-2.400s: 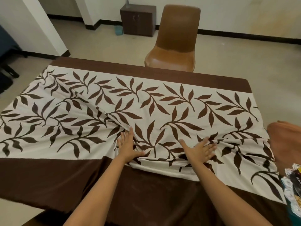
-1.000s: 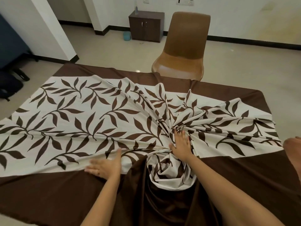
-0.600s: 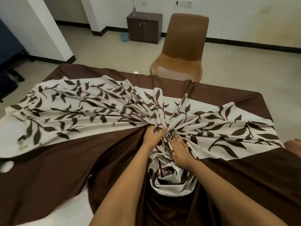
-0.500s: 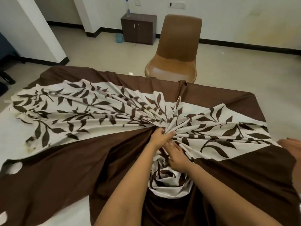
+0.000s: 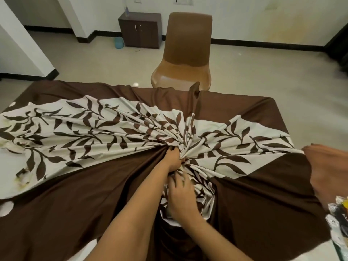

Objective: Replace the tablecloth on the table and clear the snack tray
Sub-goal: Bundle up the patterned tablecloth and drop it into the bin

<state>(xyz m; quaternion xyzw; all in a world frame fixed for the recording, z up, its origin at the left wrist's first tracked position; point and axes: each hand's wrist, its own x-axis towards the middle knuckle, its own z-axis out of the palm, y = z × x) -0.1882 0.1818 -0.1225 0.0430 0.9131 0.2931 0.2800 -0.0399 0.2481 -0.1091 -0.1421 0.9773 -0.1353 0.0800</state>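
Note:
A brown tablecloth with a cream leaf-print band (image 5: 90,132) lies on the table, gathered into folds that radiate from the middle. My left hand (image 5: 172,159) is clenched on the bunched folds at that centre. My right hand (image 5: 181,196) lies just below it, fingers curled into the crumpled wad of cloth near the table's front edge. White tabletop (image 5: 6,208) shows through at the left and front where the cloth has drawn in. Snack packets (image 5: 339,215) peek in at the right edge.
A brown plastic chair (image 5: 185,53) stands behind the table's far side. A second brown chair seat (image 5: 329,166) is at the right. A dark cabinet (image 5: 140,30) with a bottle on it stands against the back wall.
The cloth was flat at first; both hands raked it toward the centre. Since half a second ago my left hand has kept its grip and my right has slid down onto the wad.

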